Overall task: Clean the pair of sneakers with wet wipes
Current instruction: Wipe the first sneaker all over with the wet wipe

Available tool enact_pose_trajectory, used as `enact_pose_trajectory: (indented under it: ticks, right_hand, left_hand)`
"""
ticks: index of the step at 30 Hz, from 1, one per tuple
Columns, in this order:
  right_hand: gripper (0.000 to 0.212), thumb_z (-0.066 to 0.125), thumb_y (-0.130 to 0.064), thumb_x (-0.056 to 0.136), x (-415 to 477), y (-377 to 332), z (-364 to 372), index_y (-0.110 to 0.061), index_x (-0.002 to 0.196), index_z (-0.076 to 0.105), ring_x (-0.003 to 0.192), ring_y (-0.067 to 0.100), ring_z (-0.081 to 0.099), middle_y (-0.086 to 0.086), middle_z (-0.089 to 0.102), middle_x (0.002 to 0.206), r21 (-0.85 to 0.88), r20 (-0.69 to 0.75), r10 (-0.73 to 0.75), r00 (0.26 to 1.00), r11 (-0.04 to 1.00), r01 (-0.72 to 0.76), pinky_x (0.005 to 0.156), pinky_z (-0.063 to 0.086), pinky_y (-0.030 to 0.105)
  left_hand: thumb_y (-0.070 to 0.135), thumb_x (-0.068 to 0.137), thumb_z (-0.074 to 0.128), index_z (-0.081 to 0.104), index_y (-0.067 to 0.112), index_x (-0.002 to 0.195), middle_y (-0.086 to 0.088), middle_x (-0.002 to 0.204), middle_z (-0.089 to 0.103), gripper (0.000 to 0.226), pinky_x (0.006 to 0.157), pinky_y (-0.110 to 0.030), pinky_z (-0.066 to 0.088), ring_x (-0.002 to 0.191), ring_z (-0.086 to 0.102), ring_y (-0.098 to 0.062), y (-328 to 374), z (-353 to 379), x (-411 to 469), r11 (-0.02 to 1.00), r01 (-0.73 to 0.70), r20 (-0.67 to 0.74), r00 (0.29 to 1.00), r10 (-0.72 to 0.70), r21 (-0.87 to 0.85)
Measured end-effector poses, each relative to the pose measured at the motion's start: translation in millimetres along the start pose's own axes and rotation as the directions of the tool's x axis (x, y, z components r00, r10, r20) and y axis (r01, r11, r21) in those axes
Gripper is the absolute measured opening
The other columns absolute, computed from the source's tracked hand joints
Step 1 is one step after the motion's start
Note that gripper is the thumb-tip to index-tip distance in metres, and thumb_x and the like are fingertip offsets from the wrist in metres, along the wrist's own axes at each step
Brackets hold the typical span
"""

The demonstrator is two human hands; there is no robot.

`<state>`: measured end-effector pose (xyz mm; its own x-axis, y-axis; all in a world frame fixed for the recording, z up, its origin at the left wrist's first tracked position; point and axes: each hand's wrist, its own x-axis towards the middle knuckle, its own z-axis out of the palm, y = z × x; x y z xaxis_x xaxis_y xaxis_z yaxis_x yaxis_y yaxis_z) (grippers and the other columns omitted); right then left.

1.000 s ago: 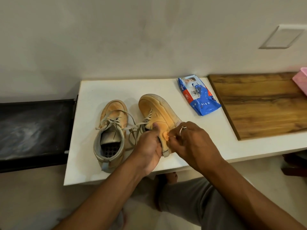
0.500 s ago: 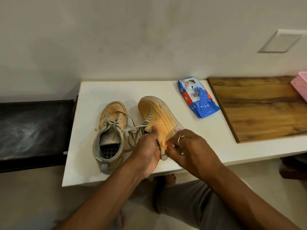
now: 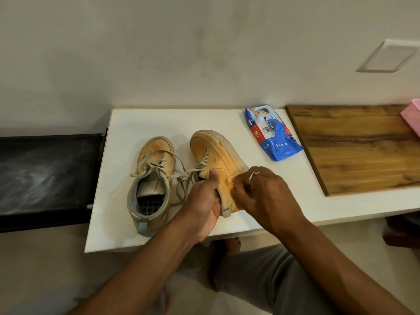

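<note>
Sneaker (image 3: 218, 153) in left hand (image 3: 204, 205), right hand (image 3: 261, 196) pinching wipe (image 3: 230, 181); pack (image 3: 272, 135) nearby.

A home is suggested by a low white rectangular table (image 3: 136, 123) set against a plain off-white wall (image 3: 181, 53) bearing a square white plate (image 3: 388, 56).

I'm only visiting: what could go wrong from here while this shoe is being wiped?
1. The left hand holds the tilted sneaker close to the front edge of the white table. If that grip slips while the right hand rubs with the wipe, the shoe could fall to the floor.
2. The loose laces of both shoes seem to cross, so a tug might drag the other sneaker along.
</note>
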<state>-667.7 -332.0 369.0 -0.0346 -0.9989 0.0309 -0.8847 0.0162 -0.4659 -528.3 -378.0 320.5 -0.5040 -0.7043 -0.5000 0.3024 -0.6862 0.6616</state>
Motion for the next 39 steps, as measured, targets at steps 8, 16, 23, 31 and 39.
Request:
enact_pose_trajectory:
  ticks: [8, 16, 23, 31, 39]
  right_hand:
    - [0.026, 0.058, -0.038, 0.093, -1, -1, 0, -0.018, 0.102, 0.071, 0.077, 0.013, 0.055, -0.001, 0.063, 0.091, 0.0, 0.022, 0.019, 1.0, 1.0, -0.019, 0.071, 0.052, 0.023]
    - [0.026, 0.062, -0.042, 0.09, -13, -3, 1, -0.02, 0.1, 0.071, 0.076, 0.012, 0.057, -0.005, 0.064, 0.091, -0.021, 0.008, 0.039, 0.999, 0.999, -0.039, 0.072, 0.054, 0.024]
    - [0.032, 0.06, -0.045, 0.085, -20, -6, 3, -0.018, 0.096, 0.075, 0.076, 0.009, 0.06, -0.002, 0.07, 0.095, -0.065, -0.138, -0.073, 0.988, 0.996, 0.064, 0.066, 0.052, 0.018]
    - [0.017, 0.073, -0.025, 0.083, -10, -8, 2, -0.014, 0.097, 0.073, 0.075, 0.006, 0.056, 0.001, 0.068, 0.089, 0.029, -0.41, -0.118, 0.904, 0.989, 0.142, 0.061, 0.053, 0.021]
    - [0.019, 0.068, -0.023, 0.087, 4, 5, -3, -0.01, 0.1, 0.071, 0.074, 0.007, 0.055, 0.004, 0.067, 0.087, 0.066, -0.454, -0.09, 0.886, 0.989, 0.135, 0.065, 0.049, 0.016]
  left_hand:
    - [0.042, 0.1, 0.038, 0.039, 0.017, 0.142, -0.007, 0.131, 0.06, 0.049, 0.107, -0.047, 0.041, 0.118, 0.059, -0.024, 5, 5, -5, 1.0, 0.014, -0.023, 1.0, -0.014, 0.007]
    - [0.043, 0.1, 0.037, 0.04, 0.017, 0.143, -0.007, 0.132, 0.06, 0.05, 0.108, -0.046, 0.04, 0.119, 0.059, -0.023, 10, 6, -8, 1.0, 0.021, -0.006, 1.0, -0.021, -0.022]
    - [0.042, 0.099, 0.037, 0.041, 0.011, 0.141, -0.015, 0.127, 0.062, 0.052, 0.103, -0.046, 0.045, 0.113, 0.063, -0.029, 23, 6, -9, 0.965, -0.02, 0.0, 1.0, 0.021, -0.26]
    - [0.038, 0.102, 0.035, 0.045, 0.008, 0.138, -0.018, 0.124, 0.064, 0.048, 0.094, -0.044, 0.052, 0.109, 0.065, -0.03, 32, 6, -12, 0.882, -0.041, 0.055, 0.996, 0.076, -0.47]
    - [0.01, 0.092, 0.054, 0.054, 0.004, 0.122, -0.013, 0.123, 0.062, 0.031, 0.1, -0.035, 0.047, 0.117, 0.06, -0.025, 26, 10, -12, 0.974, -0.113, 0.328, 0.929, 0.173, -0.195]
